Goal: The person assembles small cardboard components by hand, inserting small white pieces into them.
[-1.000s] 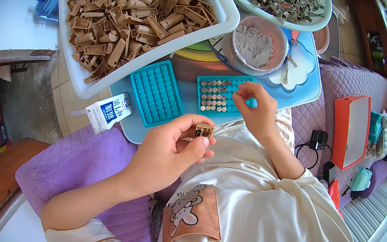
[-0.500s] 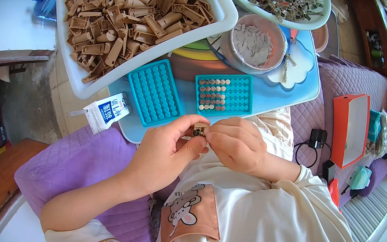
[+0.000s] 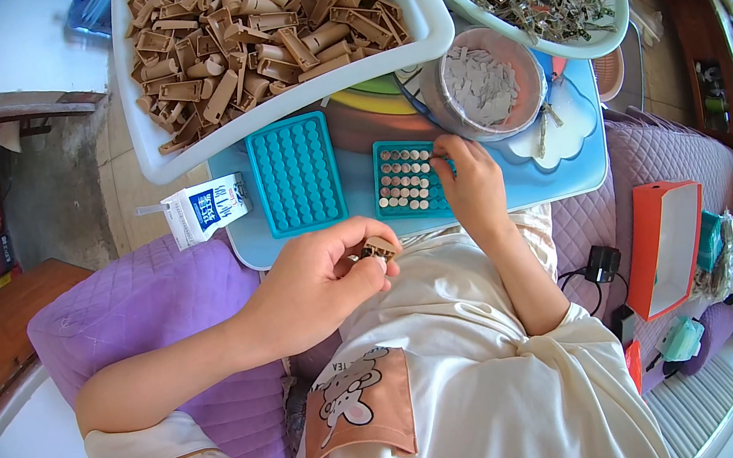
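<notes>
Just short of the teal disc tray (image 3: 439, 192), the left hand (image 3: 326, 278) pinches a small brown piece (image 3: 378, 247). Over that tray's right end, the right hand (image 3: 478, 193) bunches its fingers (whether gripping anything, I can't tell).

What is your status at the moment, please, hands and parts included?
Left hand: pinching small brown part. Right hand: at teal tray of pale round discs; grip unclear. Right hand hides tray's right side.

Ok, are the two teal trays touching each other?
Apart: the head view shows a strip of the tabletop between the left teal tray and the right teal tray.
</notes>
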Tool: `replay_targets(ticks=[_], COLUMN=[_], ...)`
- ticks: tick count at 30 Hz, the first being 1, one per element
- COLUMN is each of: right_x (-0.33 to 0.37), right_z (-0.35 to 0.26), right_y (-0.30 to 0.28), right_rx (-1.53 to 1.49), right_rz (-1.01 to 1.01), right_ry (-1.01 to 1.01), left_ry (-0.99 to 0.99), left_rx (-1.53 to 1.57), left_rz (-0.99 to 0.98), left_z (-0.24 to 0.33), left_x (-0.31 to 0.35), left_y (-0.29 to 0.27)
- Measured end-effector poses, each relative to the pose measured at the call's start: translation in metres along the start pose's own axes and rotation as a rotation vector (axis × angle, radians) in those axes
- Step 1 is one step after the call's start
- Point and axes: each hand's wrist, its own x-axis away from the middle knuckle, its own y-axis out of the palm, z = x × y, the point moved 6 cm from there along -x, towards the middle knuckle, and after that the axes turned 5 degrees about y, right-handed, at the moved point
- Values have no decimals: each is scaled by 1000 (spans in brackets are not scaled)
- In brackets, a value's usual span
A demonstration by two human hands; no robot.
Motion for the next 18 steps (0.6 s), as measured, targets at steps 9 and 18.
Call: replay_targets(ticks=[9, 18], right_x=[-3, 23], right_z=[-9, -67], right_y=[1, -47], right_rx=[104, -361], right_rz=[-5, 108], right_ry=[-53, -87], left_ry=[-7, -65], left_rx=[-12, 28], left_rz=[-23, -22], left_z=[1, 1], left_x=[2, 4], left_y=[2, 3])
